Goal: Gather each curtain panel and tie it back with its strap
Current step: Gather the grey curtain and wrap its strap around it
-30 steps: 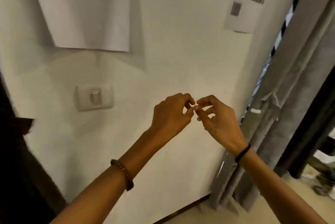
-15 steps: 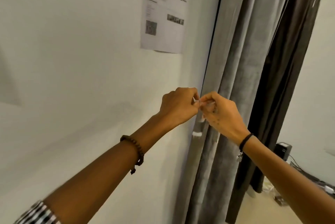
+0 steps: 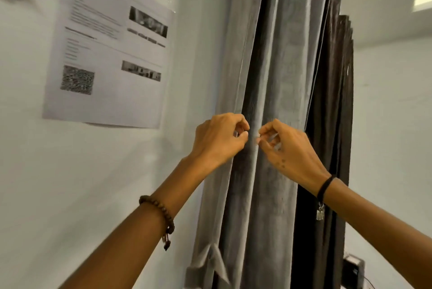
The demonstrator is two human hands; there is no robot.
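Curtain behind left hand (right hand)

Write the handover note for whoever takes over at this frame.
Left hand and right hand: both pinch a small pale bit, too small to identify, in front of the grey curtain.
Curtain: hangs gathered in folds beside the wall; no strap around it in view. A grey tab low on its left edge may be the strap.
Done: gathering, apparently.
To do: wrap strap, tie; dark curtain behind also untied.
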